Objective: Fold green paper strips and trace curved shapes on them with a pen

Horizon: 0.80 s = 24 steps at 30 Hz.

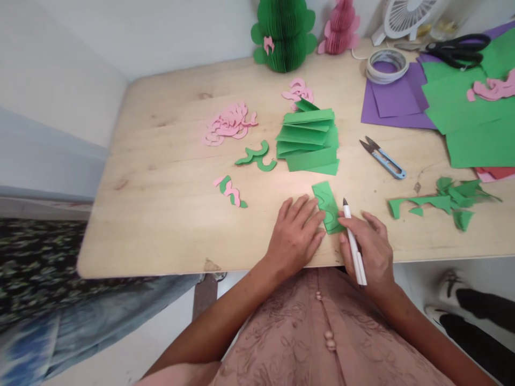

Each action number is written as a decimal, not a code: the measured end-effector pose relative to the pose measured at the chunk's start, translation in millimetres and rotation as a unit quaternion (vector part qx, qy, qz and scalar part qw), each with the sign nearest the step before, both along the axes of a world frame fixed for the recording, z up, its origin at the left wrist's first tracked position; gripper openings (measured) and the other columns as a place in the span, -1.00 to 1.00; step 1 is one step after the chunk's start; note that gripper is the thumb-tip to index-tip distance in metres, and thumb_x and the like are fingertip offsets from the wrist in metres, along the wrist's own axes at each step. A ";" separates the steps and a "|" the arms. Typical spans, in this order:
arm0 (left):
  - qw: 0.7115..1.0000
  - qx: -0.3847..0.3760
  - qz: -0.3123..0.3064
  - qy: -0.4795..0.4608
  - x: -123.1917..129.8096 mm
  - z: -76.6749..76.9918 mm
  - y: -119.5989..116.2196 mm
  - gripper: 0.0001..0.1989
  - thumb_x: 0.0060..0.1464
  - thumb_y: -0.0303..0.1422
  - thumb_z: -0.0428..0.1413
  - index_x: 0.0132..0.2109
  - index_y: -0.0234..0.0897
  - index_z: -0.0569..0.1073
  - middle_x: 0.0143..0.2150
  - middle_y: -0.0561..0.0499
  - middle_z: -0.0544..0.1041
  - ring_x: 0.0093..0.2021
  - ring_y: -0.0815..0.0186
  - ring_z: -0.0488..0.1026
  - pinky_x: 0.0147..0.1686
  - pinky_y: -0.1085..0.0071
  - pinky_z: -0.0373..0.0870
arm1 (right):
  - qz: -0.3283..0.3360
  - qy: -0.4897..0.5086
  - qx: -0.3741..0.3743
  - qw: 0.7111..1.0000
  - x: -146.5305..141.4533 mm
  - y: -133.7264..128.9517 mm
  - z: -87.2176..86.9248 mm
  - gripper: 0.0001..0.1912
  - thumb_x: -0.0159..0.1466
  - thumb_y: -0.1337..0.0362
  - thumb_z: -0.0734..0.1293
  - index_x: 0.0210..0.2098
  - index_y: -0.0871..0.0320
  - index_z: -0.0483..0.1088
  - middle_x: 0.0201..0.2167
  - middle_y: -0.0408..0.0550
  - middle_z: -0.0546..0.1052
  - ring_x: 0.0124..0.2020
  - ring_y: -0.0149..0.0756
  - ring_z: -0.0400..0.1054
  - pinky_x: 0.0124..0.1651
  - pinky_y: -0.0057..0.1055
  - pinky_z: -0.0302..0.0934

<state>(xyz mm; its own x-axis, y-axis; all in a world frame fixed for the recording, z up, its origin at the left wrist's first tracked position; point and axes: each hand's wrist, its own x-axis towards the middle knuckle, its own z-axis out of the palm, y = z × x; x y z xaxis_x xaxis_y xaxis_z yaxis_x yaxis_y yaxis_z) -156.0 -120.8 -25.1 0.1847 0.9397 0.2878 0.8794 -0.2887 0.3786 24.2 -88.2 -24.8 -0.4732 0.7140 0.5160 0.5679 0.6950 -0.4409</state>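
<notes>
A small green paper strip (323, 197) with curved dark lines drawn on it lies near the table's front edge. My left hand (293, 233) rests flat beside it, fingers spread, the fingertips at the strip's left edge. My right hand (374, 246) grips a white pen (353, 244), its dark tip pointing away from me, uncapped. The thumb and a finger of that hand reach the strip's right edge. Beyond the strip sits a loose stack of green paper strips (308, 142). Cut green curved pieces (255, 155) and a pink and green curl (230, 191) lie to the left.
Pink cut pieces (229, 126) lie farther left. Blue thread snips (384, 158), green scraps (450, 201), a tape roll (387, 67), black scissors (454, 51) and green sheets (478, 139) are on the right. A green honeycomb paper decoration (284, 32) and a white fan (408, 19) stand at the back.
</notes>
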 end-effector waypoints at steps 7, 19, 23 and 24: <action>1.000 -0.006 0.001 0.002 0.1 -0.2 -0.1 -0.69 0.27 -0.31 -0.04 0.05 -0.31 0.45 0.20 -0.17 0.42 0.28 0.06 0.24 0.26 0.00 0.13 | 0.000 -0.005 0.002 1.000 -0.3 -0.2 1.4 -0.61 0.23 0.50 0.28 0.04 0.14 0.30 -0.12 0.07 0.59 -0.05 -0.19 0.50 0.18 -0.05 0.21; 1.000 0.010 0.000 0.008 0.3 -1.2 -0.2 -0.70 0.27 -0.31 -0.03 0.04 -0.34 0.45 0.20 -0.18 0.42 0.26 0.04 0.27 0.25 -0.01 0.15 | -0.001 -0.006 0.006 1.000 0.4 0.0 -0.6 -0.62 0.23 0.49 0.28 0.03 0.16 0.31 -0.12 0.07 0.59 -0.07 -0.18 0.51 0.20 -0.08 0.19; 1.000 0.014 0.001 0.008 0.5 -2.0 -0.1 -0.70 0.27 -0.30 -0.02 0.05 -0.34 0.45 0.20 -0.18 0.42 0.26 0.04 0.27 0.25 -0.01 0.15 | 0.001 -0.004 0.008 1.000 0.2 0.0 -0.9 -0.63 0.22 0.50 0.29 0.02 0.18 0.32 -0.13 0.10 0.59 -0.07 -0.17 0.51 0.20 -0.09 0.19; 1.000 0.015 0.001 0.007 0.6 -2.1 0.0 -0.70 0.27 -0.30 -0.02 0.05 -0.34 0.45 0.20 -0.18 0.43 0.26 0.04 0.28 0.25 -0.01 0.15 | 0.000 -0.003 0.008 1.000 0.0 0.0 -0.8 -0.63 0.22 0.50 0.29 0.02 0.18 0.32 -0.13 0.09 0.59 -0.07 -0.17 0.51 0.20 -0.09 0.19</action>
<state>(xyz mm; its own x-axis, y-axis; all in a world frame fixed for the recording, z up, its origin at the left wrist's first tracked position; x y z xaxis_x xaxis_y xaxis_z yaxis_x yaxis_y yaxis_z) -155.4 -120.8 -27.2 0.1869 0.9309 0.3139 0.8856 -0.2980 0.3563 24.2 -88.2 -25.6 -0.4771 0.7050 0.5248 0.5706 0.7026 -0.4251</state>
